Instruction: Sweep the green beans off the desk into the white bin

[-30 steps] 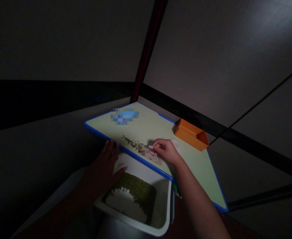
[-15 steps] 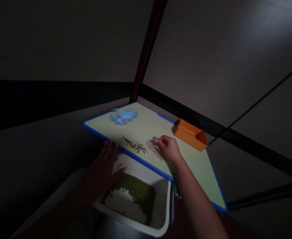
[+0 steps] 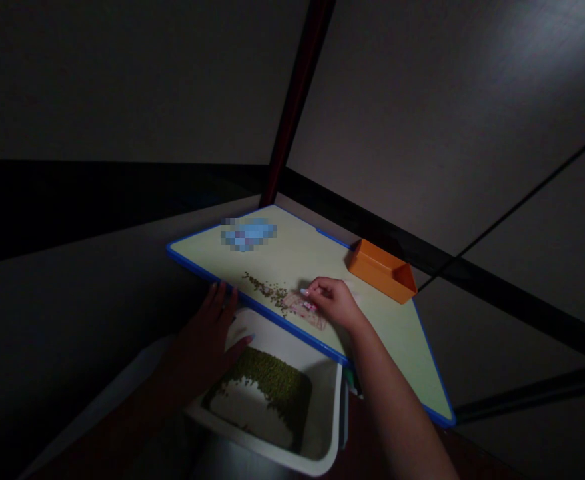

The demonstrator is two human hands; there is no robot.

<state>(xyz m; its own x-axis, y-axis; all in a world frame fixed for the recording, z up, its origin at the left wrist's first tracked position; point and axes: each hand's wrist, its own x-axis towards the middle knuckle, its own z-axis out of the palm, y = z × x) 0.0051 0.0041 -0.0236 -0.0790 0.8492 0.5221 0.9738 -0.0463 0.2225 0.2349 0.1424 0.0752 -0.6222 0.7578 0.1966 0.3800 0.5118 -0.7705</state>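
Note:
My right hand [image 3: 333, 300] is closed in a pinch over the pale tabletop [image 3: 392, 333]. Beneath its fingertips lies a flat, thin pinkish piece with a printed pattern [image 3: 315, 322], its kind unclear. The left end of this piece meets a strip of small greenish beans [image 3: 267, 291] scattered near the table's front edge. My left hand [image 3: 212, 333] is open, fingers spread, the fingertips at the blue table edge and the thumb over a white tub [image 3: 330, 427]. In the tub a layer of green beans [image 3: 277, 373] covers the back and right of the floor.
An orange open box [image 3: 382, 272] stands at the table's back right edge. A blurred blue patch [image 3: 250, 233] is at the far left of the tabletop. Behind the table, a dark red post [image 3: 292, 100] rises between wall panels.
My right hand has shifted slightly left, and the pinkish piece has moved left and nearer the front edge. The right end of the bean strip is pushed inward. My left hand stays put.

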